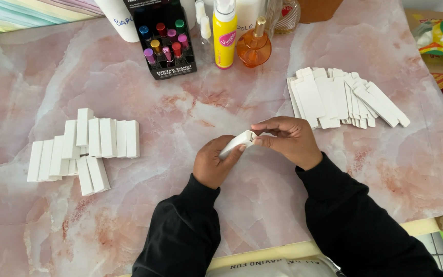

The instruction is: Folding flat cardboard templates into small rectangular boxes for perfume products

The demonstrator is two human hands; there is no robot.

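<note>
A small white cardboard box (238, 143) is held slanted between both hands over the pink marble table (180, 102). My left hand (212, 165) wraps its lower end. My right hand (288, 139) pinches the upper end with its fingertips. Assembled white boxes (85, 149) lie in rows at the left. A fan of flat, unfolded white box blanks (342, 97) lies at the right, just beyond my right hand.
At the table's far edge stand a black display box of small coloured-cap bottles (163, 41), a yellow spray bottle (224, 33), a round orange perfume bottle (254, 46) and a white cylinder (119, 20). A cardboard box with colourful packets (439, 38) sits far right.
</note>
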